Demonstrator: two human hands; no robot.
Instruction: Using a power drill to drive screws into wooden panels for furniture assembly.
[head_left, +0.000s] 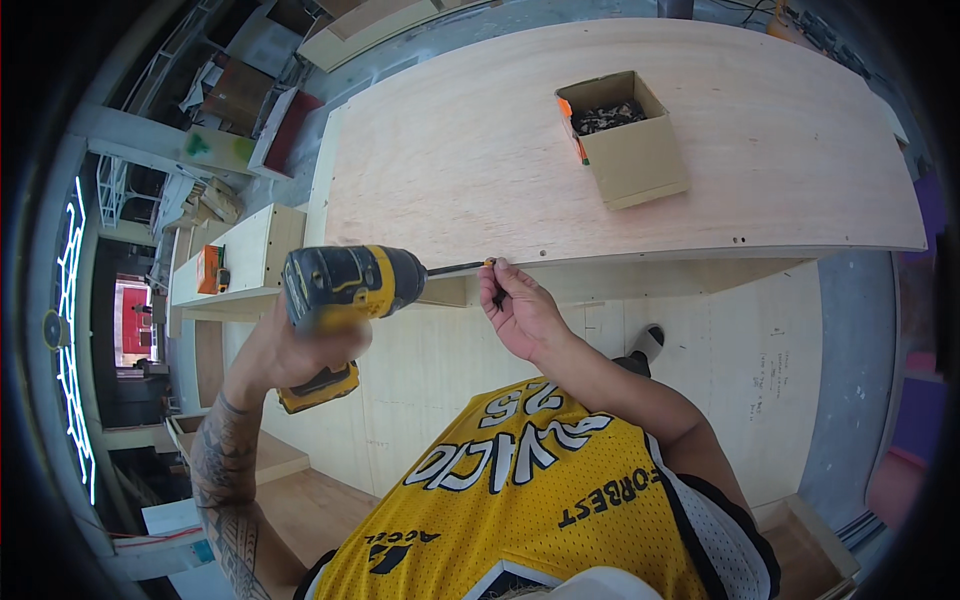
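Note:
My left hand (325, 350) is closed around the grip of a black and yellow cordless drill (355, 283), its long bit (455, 268) pointing right. My right hand (522, 312) pinches a small screw (489, 262) at the bit's tip, beside the near edge of a large pale plywood panel (450, 180). Something dark, perhaps more screws, shows under the curled fingers of that hand. On the panel, farther off and to the right, stands an open cardboard box (635, 160) holding many small dark pieces that look like screws.
Left of the panel, an orange box (208, 270) sits on a wooden cabinet (250, 255). Under the panel's near edge lies a plywood surface (700, 370) with pencil marks. An open wooden box frame (805, 545) is at the lower right. Boards and scraps crowd the far left.

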